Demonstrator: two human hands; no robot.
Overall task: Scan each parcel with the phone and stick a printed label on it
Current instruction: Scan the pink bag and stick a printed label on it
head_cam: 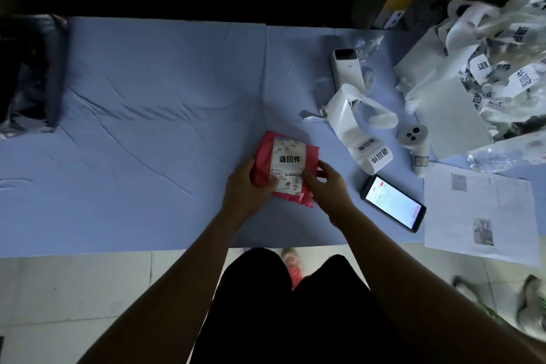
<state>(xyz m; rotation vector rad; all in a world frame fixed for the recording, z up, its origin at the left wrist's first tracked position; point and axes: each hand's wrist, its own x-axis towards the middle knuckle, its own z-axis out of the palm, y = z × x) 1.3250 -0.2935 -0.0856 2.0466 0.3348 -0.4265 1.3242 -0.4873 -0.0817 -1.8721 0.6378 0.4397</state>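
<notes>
"One parcel only?"

"One: a red parcel [283,168] over the blue table [147,127], near its front edge. My left hand [245,189] curls round its left side, thumb on the lower sticker. My right hand [328,186] pinches the right edge. One printed label [289,159] (reading 退回件) is stuck on top. My hands cover the lower corners."

"And the phone?"

"One phone [393,204], screen lit, lies just to my right, untouched. Behind it is one label strip [363,139] showing two labels, then one white printer [347,68]. A heap of labelled bags [487,77] crowds the far right."
</notes>
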